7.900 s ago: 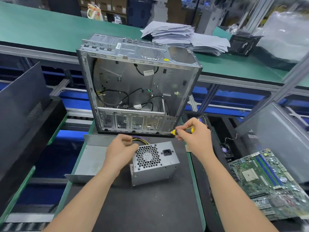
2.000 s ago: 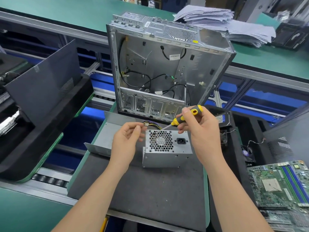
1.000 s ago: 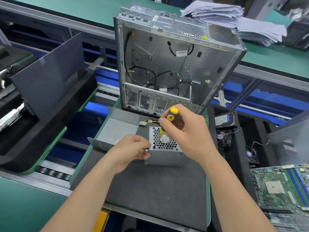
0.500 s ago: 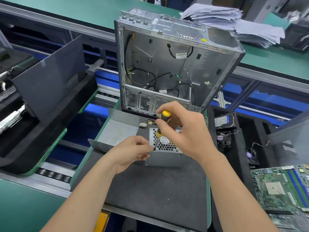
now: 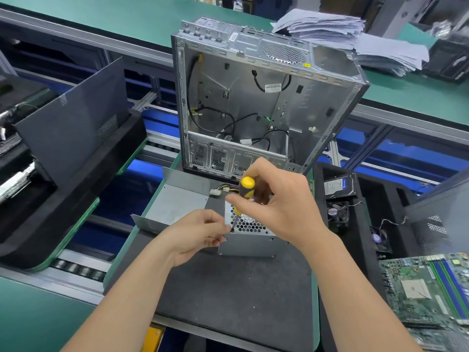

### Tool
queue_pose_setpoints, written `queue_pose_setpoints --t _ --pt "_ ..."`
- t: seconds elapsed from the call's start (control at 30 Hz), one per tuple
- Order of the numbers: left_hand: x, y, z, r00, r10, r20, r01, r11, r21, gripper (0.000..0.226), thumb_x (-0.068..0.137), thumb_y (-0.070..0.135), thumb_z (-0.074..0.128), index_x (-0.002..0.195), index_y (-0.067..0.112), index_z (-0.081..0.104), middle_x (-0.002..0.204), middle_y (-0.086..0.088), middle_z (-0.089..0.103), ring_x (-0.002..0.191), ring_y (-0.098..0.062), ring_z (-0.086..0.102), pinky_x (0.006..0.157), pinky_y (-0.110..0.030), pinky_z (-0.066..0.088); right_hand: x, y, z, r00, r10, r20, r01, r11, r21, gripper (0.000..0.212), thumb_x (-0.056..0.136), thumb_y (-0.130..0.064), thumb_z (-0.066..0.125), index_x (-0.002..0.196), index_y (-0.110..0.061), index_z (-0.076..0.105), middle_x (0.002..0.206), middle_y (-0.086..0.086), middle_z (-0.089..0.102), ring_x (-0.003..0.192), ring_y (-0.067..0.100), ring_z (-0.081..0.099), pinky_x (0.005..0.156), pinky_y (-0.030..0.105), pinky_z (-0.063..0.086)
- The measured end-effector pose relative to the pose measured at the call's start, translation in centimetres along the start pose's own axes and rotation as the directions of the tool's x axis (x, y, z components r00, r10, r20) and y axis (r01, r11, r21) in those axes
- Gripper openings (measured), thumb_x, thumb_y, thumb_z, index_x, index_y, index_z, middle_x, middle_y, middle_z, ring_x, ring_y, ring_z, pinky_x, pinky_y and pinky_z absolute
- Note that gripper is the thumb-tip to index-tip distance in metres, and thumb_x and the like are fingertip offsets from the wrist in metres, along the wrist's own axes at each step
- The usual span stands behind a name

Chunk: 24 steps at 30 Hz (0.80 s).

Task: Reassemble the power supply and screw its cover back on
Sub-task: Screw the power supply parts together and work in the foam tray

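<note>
Right hand (image 5: 276, 207) is gripping the yellow-black screwdriver (image 5: 245, 189) nearly upright, so I'm guessing I'm working a cover screw at the near-left corner of the power supply (image 5: 250, 241). Left hand (image 5: 195, 232) is pinching the screwdriver's tip, probably keeping it on the hole; any screw is too small to see. That power supply is sitting on the dark mat (image 5: 228, 288), at 6 o'clock from the open case (image 5: 253, 97), with a loose metal panel (image 5: 177, 204) lying at its 10 o'clock.

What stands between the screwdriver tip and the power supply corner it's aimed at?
Nothing visible. The screwdriver in the right hand meets the near-left corner of the power supply; the left hand pinches that corner beside the tip, not across it.
</note>
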State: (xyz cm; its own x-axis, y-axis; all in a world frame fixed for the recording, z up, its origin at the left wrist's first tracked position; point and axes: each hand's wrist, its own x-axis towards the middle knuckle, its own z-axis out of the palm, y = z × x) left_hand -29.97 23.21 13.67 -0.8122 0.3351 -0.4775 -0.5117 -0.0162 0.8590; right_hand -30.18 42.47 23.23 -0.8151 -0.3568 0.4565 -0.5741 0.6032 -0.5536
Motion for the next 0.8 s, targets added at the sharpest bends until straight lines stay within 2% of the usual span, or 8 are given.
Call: queue_pose_setpoints --t 0.13,0.23,0.3,0.37,0.43,0.5,0.7,0.8 --pt "0.0 0.0 0.0 1.000 0.007 0.006 -0.007 1.000 0.013 0.010 0.094 0.006 0.073 0.091 0.007 0.063 0.074 -0.002 0.063 0.069 -0.013 0.063 0.070 -0.026 0.052 -0.3 -0.2 0.4 0.987 0.083 0.135 -0.108 0.975 0.196 0.025 0.096 -0.019 0.075 0.110 -0.023 0.055 0.083 -0.007 0.069 0.059 0.021 0.060 0.058 0.026 0.049" --pt "0.0 0.0 -0.2 1.000 0.012 0.011 -0.012 1.000 0.013 0.011 0.094 0.006 0.073 0.090 0.008 0.063 0.073 0.000 0.064 0.070 -0.013 0.064 0.070 -0.026 0.052 -0.3 -0.3 -0.2 0.978 -0.005 0.208 -0.046 0.970 0.241 0.030 0.097 -0.012 0.072 0.121 -0.029 0.065 0.090 -0.001 0.070 0.068 0.024 0.066 0.066 0.038 0.057" --pt "0.0 -0.1 -0.2 1.000 0.011 0.009 -0.011 1.000 0.016 0.009 0.094 0.007 0.073 0.092 0.007 0.064 0.073 -0.002 0.064 0.070 -0.013 0.064 0.071 -0.026 0.052 -0.3 -0.2 -0.7 0.964 -0.001 0.266 -0.072 0.962 0.263 0.026 0.095 -0.006 0.070 0.115 -0.023 0.066 0.093 0.000 0.071 0.070 0.025 0.071 0.068 0.045 0.059" --pt "0.1 -0.1 -0.2 1.000 0.007 0.004 -0.007 1.000 0.021 0.009 0.094 0.007 0.072 0.092 0.007 0.064 0.075 -0.003 0.064 0.071 -0.014 0.064 0.072 -0.027 0.052 -0.3 0.0 -0.9 0.968 0.046 0.245 -0.104 0.967 0.231 0.021 0.092 -0.015 0.079 0.104 -0.019 0.062 0.087 -0.001 0.071 0.066 0.022 0.073 0.064 0.046 0.059" --pt "0.2 -0.1 -0.2 1.000 0.005 0.003 -0.006 1.000 0.023 0.011 0.094 0.007 0.072 0.089 0.009 0.063 0.076 -0.003 0.063 0.072 -0.015 0.064 0.073 -0.028 0.052 -0.3 0.0 -0.7 0.984 0.085 0.157 -0.109 0.983 0.149 0.039 0.084 -0.031 0.089 0.090 -0.018 0.053 0.075 -0.004 0.066 0.060 0.020 0.067 0.059 0.044 0.054" --pt "0.2 -0.1 -0.1 1.000 0.003 0.003 -0.003 1.000 0.024 0.012 0.094 0.007 0.072 0.087 0.009 0.063 0.077 -0.003 0.063 0.073 -0.015 0.064 0.074 -0.028 0.052 -0.3 0.0 -0.4 0.991 0.090 0.100 -0.103 0.986 0.133 0.049 0.080 -0.036 0.092 0.084 -0.018 0.047 0.069 -0.004 0.061 0.059 0.023 0.059 0.058 0.045 0.050" --pt "0.0 -0.2 -0.1 1.000 0.004 0.013 -0.004 1.000 -0.012 0.012 0.093 0.006 0.073 0.086 0.010 0.064 0.074 0.000 0.064 0.069 -0.012 0.063 0.071 -0.027 0.051 -0.3 0.7 -0.8 0.962 0.137 0.235 -0.218 0.905 0.366 0.022 0.081 -0.019 0.089 0.098 -0.022 0.075 0.092 -0.003 0.070 0.088 0.027 0.068 0.082 0.055 0.057" --pt "0.0 -0.2 -0.1 1.000 -0.001 0.025 0.003 0.999 -0.047 0.012 0.092 0.005 0.074 0.086 0.009 0.064 0.069 0.002 0.064 0.068 -0.011 0.062 0.069 -0.025 0.050 -0.3 1.1 -1.8 0.949 0.101 0.299 -0.229 0.873 0.430 0.040 0.090 0.002 0.076 0.119 -0.024 0.070 0.106 -0.002 0.077 0.107 0.024 0.075 0.092 0.042 0.061"
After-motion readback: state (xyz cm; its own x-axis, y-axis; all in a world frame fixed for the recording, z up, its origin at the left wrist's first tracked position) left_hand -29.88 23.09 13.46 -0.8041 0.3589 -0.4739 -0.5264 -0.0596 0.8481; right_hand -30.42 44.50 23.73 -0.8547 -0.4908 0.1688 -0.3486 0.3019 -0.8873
